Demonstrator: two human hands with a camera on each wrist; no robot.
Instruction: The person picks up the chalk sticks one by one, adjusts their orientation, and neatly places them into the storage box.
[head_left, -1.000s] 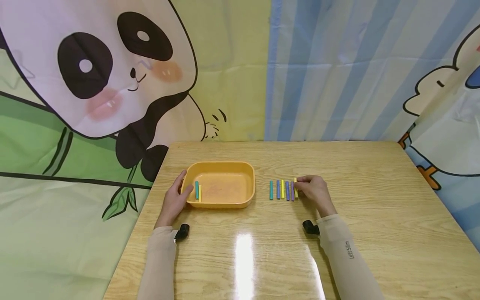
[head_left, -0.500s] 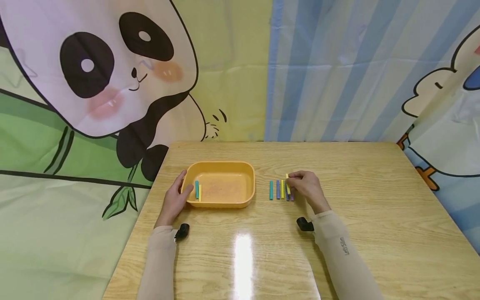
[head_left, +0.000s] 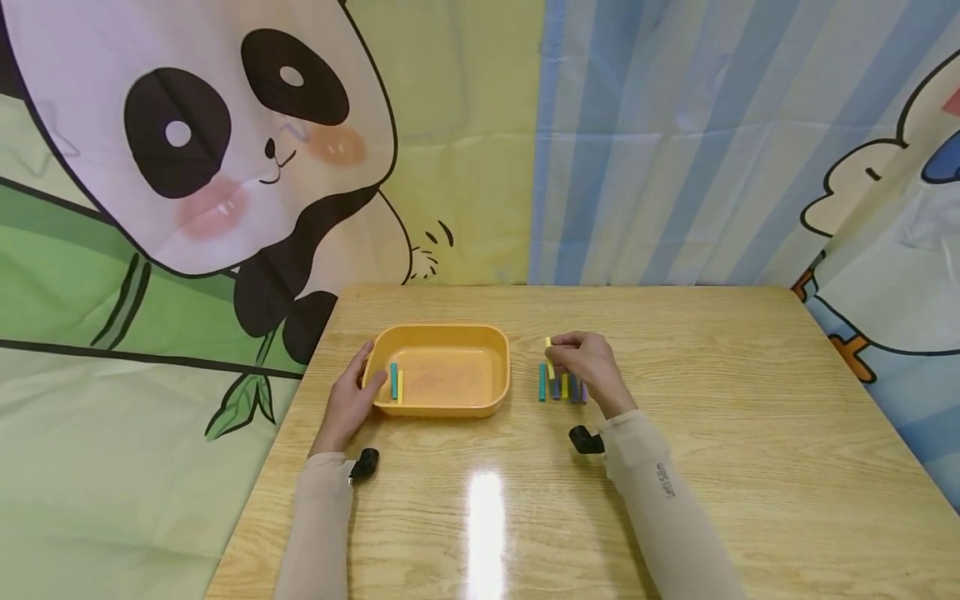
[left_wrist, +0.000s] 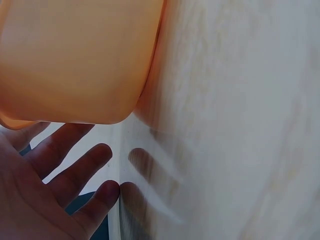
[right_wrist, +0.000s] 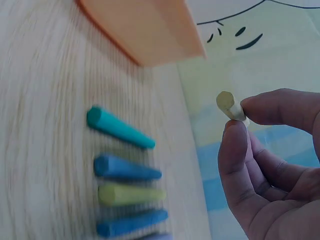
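My right hand [head_left: 590,364] pinches a yellow chalk stick [right_wrist: 225,101] between thumb and fingertips, raised over the left part of a chalk row. That row has a teal chalk [head_left: 542,382], a blue chalk [right_wrist: 125,167], a yellow chalk [right_wrist: 131,195], another blue chalk [right_wrist: 131,223] and a purple chalk [head_left: 584,392], partly hidden under the hand. At the orange tray [head_left: 450,411], my left hand [head_left: 348,404] holds the left end, thumb over the rim and fingers outside. Inside, at the left, lie a teal chalk [head_left: 393,381] and a yellow chalk [head_left: 401,387].
Everything stands on a wooden table [head_left: 720,375]. Behind its far edge hangs a printed curtain [head_left: 465,150] with a panda and stripes. A small black camera [head_left: 585,439] sticks out from the right wrist; another black camera [head_left: 365,463] is on the left wrist.
My right hand has lifted the yellow chalk from the right end of the row and carried it left towards the tray. The left hand and the tray have stayed in place.
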